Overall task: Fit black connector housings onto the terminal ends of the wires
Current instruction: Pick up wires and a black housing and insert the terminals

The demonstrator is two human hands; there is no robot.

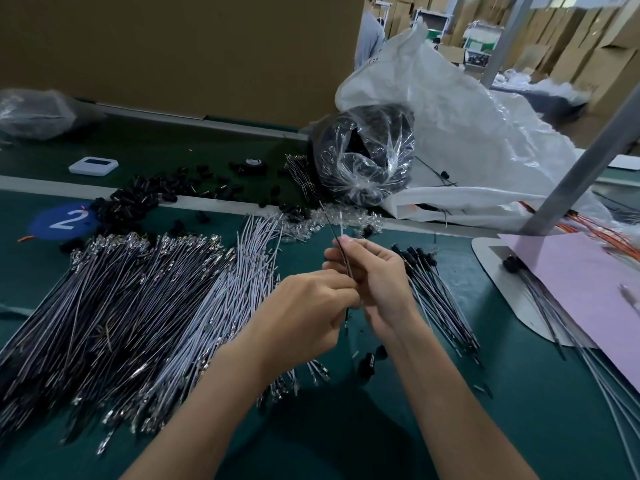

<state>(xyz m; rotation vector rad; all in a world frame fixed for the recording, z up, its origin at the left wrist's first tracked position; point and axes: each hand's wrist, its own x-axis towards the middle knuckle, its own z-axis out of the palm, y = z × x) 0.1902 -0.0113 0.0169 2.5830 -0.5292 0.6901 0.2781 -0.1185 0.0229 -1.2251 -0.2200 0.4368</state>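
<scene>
Flanking the held wires [341, 230]: wire heap [138, 306] left, capped bundle [438, 296] right

- Head camera is looking forward and down from above and behind the left hand [311, 308] and right hand [377, 275]; sitting close to them
- Wide field is reaching cartons [588, 50] far beyond them

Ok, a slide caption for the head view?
Left hand and right hand hold two wires over the bench; wire pile left, black housings behind.
</scene>
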